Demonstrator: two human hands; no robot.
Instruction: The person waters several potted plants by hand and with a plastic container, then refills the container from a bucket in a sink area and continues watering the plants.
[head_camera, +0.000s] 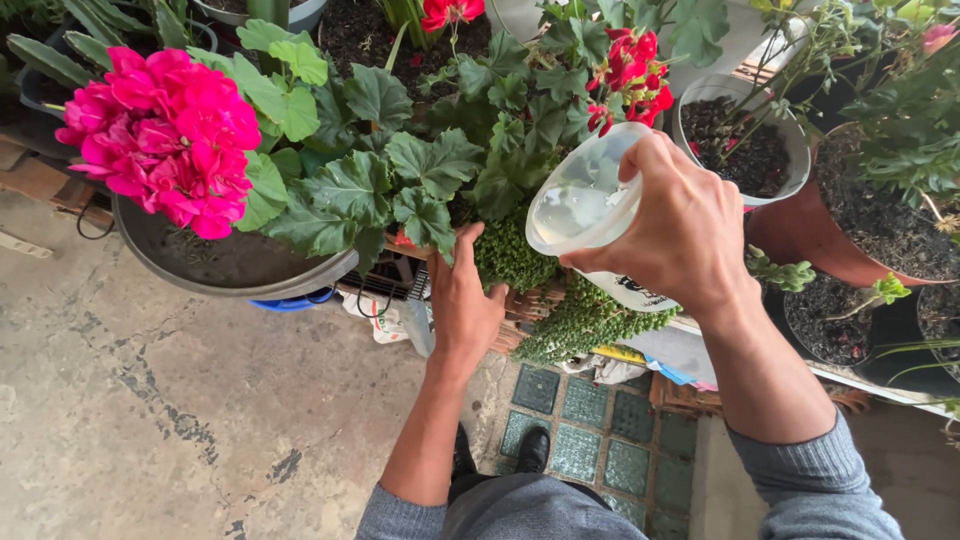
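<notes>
Low plant ledge (690, 330) — crowded with a wide grey pot (200, 265) of pink blooms, a white pot (745, 140) of dark soil, a terracotta pot (800, 240), trailing green succulent (580, 320). Below — stained concrete floor (150, 400), patch of green glass tiles (590, 440).

Below me, from 6 to 9 o'clock, lies a stained, cracked concrete floor (170, 400). At 6 o'clock I see a patch of green glass-block tiles (590, 440). A low ledge (860, 385) runs toward 3 o'clock. Daylight is soft and even.
</notes>
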